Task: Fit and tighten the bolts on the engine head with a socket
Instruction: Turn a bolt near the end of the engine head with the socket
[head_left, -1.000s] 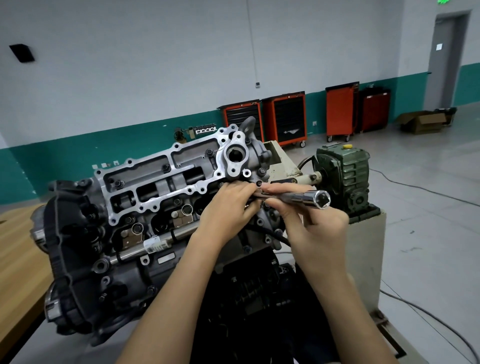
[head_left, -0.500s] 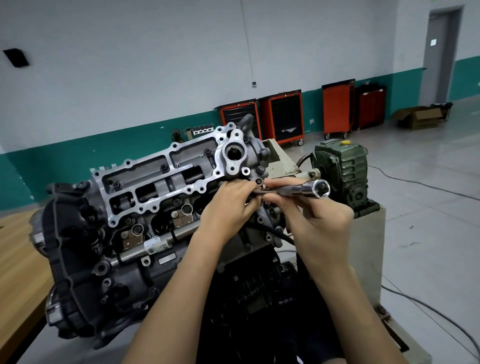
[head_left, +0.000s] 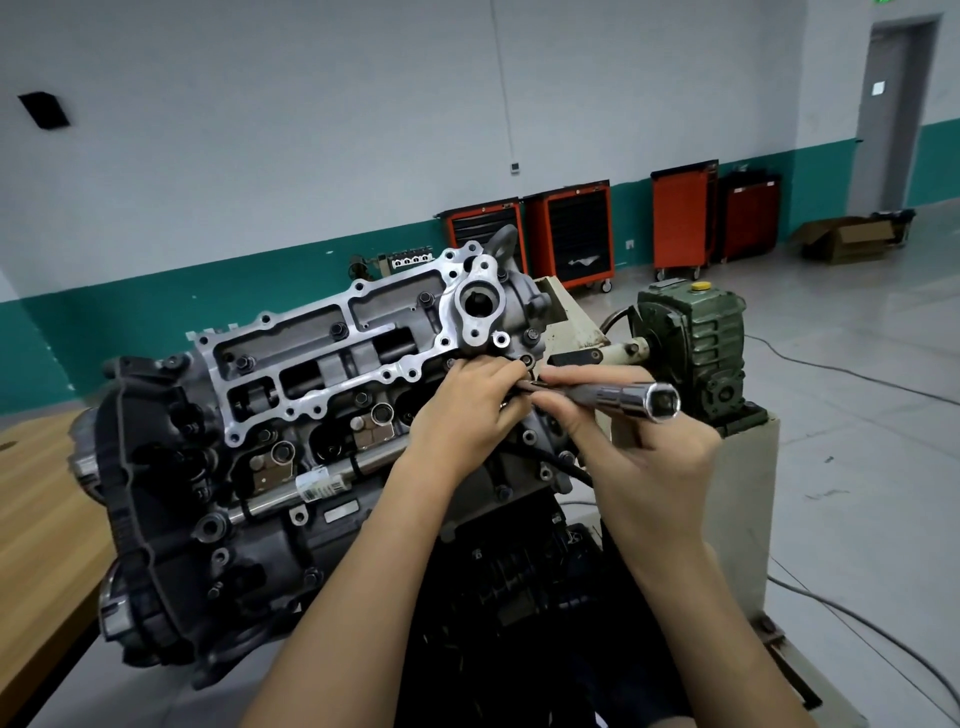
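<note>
Engine head (head_left: 332, 374) sits tilted on a stand, silver cam frame facing up, timing end toward the wooden counter (head_left: 36, 519) at the left. Several bolts (head_left: 337, 329) are already in the frame, and an open bolt hole shows at the head's right end just above the fingers. Left hand (head_left: 462, 410) is at that right end, knuckles up and fingers curled down onto the thin dark tip of the socket (head_left: 623, 397). Left grip: can't tell whether it pinches the tip or something small there, because the fingers hide it. Right hand (head_left: 649, 467) is just beside it, palm toward the camera. Right grip holds the socket, with thumb and fingertips closed on the shaft. The tool lies roughly level and its chrome hex mouth points right and toward the camera, away from the head. Green gearbox (head_left: 691, 343) is on the stand post behind the right hand. Red tool cabinets (head_left: 579, 234) stand along the far wall, with a cardboard box (head_left: 852, 239) at the far right. Cable (head_left: 841, 374) runs across the floor (head_left: 857, 467).
</note>
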